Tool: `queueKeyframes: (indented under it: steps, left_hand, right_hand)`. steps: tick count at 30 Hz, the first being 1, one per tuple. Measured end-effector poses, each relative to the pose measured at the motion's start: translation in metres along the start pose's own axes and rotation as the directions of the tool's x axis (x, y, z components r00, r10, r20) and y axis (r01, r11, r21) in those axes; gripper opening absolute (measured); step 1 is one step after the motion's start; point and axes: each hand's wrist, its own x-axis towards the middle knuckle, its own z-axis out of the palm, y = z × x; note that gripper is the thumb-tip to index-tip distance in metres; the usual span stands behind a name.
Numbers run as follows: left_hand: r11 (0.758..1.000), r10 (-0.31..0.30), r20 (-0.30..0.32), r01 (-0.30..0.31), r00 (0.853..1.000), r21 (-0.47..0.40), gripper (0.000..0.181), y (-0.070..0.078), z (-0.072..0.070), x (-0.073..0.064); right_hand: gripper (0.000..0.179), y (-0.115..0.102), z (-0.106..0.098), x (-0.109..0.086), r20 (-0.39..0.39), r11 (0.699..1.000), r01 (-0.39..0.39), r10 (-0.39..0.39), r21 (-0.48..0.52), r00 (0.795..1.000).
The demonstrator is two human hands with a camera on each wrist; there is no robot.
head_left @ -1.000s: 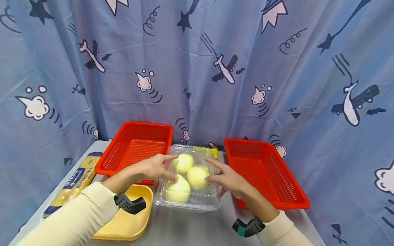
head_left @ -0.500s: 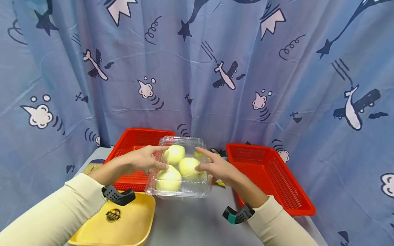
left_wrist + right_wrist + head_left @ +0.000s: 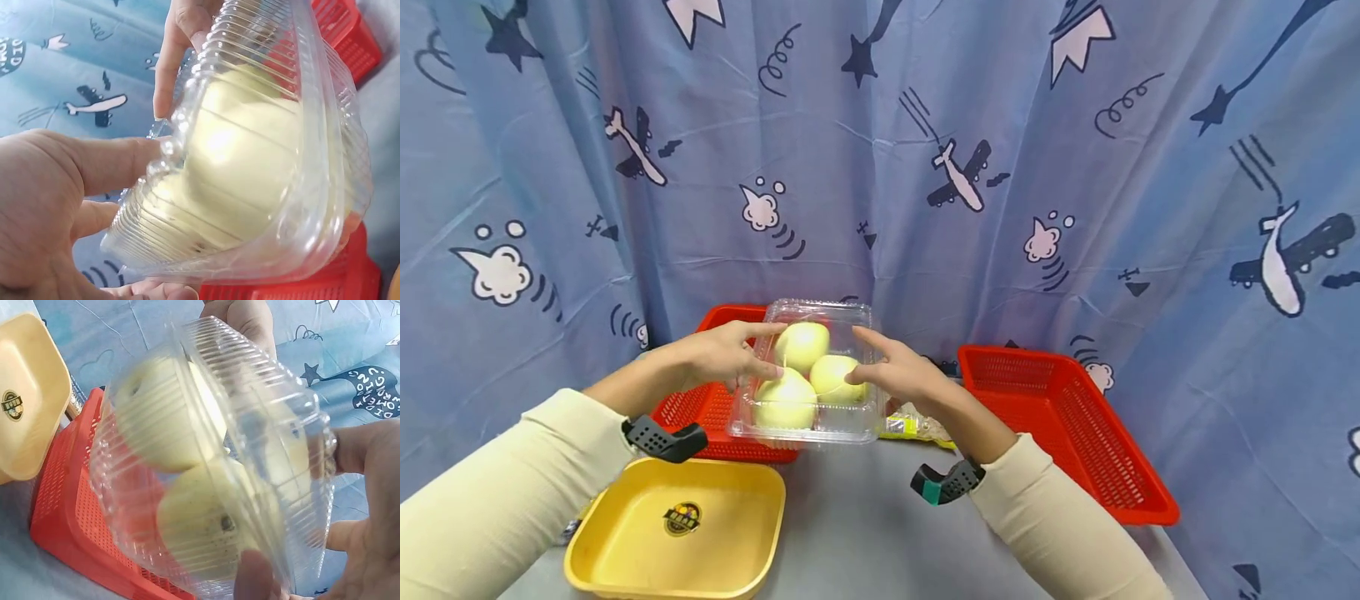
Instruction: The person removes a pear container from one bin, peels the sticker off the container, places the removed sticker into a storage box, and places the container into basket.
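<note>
A clear plastic clamshell box (image 3: pixel 842 425), its lid down, holds three round pale yellow pears (image 3: pixel 785 398). Both hands carry it raised in the air, its far end tilted up, in front of the left red basket (image 3: pixel 700 408). My left hand (image 3: pixel 715 357) grips the box's left side, thumb and index finger on the lid. On the opposite side, my right hand (image 3: pixel 898 371) grips it the same way. The left wrist view shows fingers reaching under the box (image 3: pixel 250 250). In the right wrist view, fingertips also show beneath the box (image 3: pixel 206 487).
A yellow tray (image 3: pixel 700 550) with a round logo lies front left, before the left basket. Another red basket (image 3: pixel 1060 417) stands at the right. A yellow-and-clear packet (image 3: pixel 913 423) lies behind the right hand. A patterned blue curtain (image 3: pixel 887 208) hangs behind the table.
Both hands have carried the box of pears left and farther away, toward the left red basket. More of the yellow tray and the packet behind now shows. The grip looks unchanged.
</note>
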Motion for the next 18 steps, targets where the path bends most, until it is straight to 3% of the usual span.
queueKeyframes:
  steps: [9,18]
  left_hand:
    - [0.998,-0.066,-0.032,0.067,0.997,0.007,0.083,-0.013,-0.025,-0.001]
    - [0.994,-0.11,-0.048,0.109,0.993,-0.02,0.081,-0.041,-0.035,0.01]
  right_hand:
    - [0.08,-0.01,0.023,0.032,-0.003,0.999,0.023,-0.023,-0.04,1.0]
    - [0.079,-0.007,0.044,0.063,-0.061,0.997,0.013,-0.017,-0.076,0.998]
